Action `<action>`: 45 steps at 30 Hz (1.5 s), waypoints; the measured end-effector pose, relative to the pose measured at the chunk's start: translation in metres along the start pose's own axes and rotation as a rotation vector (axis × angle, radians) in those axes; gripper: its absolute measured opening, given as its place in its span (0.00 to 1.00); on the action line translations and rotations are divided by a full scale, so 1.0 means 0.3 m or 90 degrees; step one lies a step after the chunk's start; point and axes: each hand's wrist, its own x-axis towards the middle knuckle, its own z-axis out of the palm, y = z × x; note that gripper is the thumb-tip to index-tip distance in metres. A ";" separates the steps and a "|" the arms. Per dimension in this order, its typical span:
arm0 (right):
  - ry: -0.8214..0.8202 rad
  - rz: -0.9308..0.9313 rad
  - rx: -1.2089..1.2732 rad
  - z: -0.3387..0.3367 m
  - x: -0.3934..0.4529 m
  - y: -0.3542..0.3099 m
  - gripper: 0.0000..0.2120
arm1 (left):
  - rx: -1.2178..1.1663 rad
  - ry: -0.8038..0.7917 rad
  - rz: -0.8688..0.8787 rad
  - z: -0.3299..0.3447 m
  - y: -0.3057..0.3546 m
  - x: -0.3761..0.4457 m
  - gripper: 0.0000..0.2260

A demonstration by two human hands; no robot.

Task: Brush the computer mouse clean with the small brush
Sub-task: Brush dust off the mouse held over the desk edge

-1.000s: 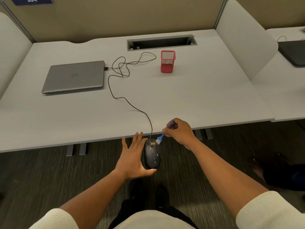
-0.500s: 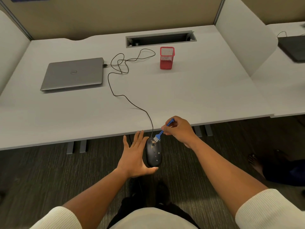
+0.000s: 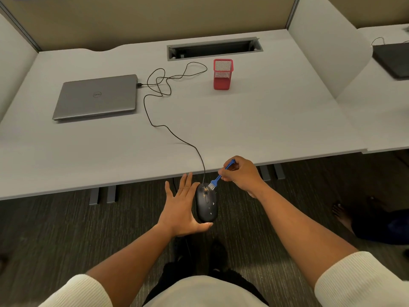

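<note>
Black mouse (image 3: 207, 203) rests on the flat left hand (image 3: 180, 209); right hand (image 3: 242, 175) pinches the brush (image 3: 218, 178) touching its front.

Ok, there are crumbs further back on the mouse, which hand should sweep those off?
The right hand. It already pinches the blue brush, bristles on the mouse's front. The left hand cradles the mouse off the desk edge, fingers straight, so it should probably just steady it.

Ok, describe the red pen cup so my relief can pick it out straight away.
Start at the white desk and find the long cable slot set into its far edge. Just in front of the slot's right half stands the pen cup, upright, right of the closed laptop and the looped mouse cable. It is the only red, mesh-walled thing there.
</note>
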 end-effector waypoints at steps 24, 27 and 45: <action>-0.021 0.040 0.066 0.010 -0.004 0.015 0.12 | 0.013 -0.013 -0.005 0.012 -0.019 -0.014 0.57; -0.063 0.044 0.038 0.018 -0.010 0.018 0.11 | 0.021 -0.020 -0.008 0.013 -0.021 -0.013 0.57; -0.030 0.026 0.038 0.042 0.011 -0.013 0.11 | 0.019 -0.022 -0.001 0.010 -0.035 -0.007 0.57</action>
